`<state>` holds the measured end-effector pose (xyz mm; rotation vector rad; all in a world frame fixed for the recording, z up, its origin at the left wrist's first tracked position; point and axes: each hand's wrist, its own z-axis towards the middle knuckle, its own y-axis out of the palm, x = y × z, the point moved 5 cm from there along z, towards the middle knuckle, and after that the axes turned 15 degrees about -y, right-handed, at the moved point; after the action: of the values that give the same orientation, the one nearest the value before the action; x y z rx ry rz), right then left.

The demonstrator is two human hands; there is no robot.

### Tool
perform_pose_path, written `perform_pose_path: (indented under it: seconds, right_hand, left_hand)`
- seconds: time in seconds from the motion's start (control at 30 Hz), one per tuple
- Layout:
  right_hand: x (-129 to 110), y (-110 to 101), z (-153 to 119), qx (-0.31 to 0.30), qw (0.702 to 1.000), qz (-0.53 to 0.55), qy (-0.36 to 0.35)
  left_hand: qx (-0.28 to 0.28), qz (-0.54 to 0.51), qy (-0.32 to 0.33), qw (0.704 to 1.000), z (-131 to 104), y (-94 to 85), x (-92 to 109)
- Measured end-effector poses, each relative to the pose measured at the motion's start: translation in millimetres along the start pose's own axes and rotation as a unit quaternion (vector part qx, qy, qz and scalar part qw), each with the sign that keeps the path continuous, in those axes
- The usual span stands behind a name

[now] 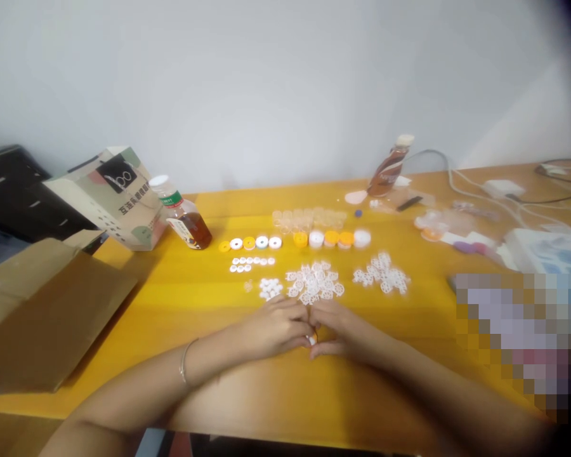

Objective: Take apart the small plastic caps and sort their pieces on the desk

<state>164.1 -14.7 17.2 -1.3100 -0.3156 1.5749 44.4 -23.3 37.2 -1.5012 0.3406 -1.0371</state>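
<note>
My left hand and my right hand meet over the near middle of the table, fingertips together. Between them a small white round piece peeks out, pinched by both; the fingers hide most of it. Just beyond my knuckles lies a heap of white spoked wheel-like pieces, with a second such heap to its right. Small white pieces cluster by my left hand. Behind them, small white rings lie in rows.
Farther back stand yellow and white round discs, thicker yellow and white caps and clear cups. A tea bottle, paper bag and cardboard box occupy the left; another bottle and cables the right.
</note>
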Motion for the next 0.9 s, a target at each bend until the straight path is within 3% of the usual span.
perform_pose_path:
  seconds: [0.4, 0.63, 0.77, 0.9]
  right_hand:
    - [3, -1, -1, 0.033, 0.999, 0.003, 0.01]
    - [1, -1, 1, 0.005, 1.0, 0.0, 0.026]
    - [1, 0, -1, -0.006, 1.0, -0.003, 0.02]
    - [-2, -3, -1, -0.003, 1.0, -0.017, 0.025]
  left_hand:
    - [0.064, 0.08, 0.052, 0.993, -4, 6.7, -1]
    - [0.114, 0.069, 0.048, 0.99, -4, 12.0, 2]
    - [0.165, 0.096, 0.047, 0.981, -9, 1.2, 1]
    - [0.209, 0.172, 0.02, 0.962, -20, -25.3, -25]
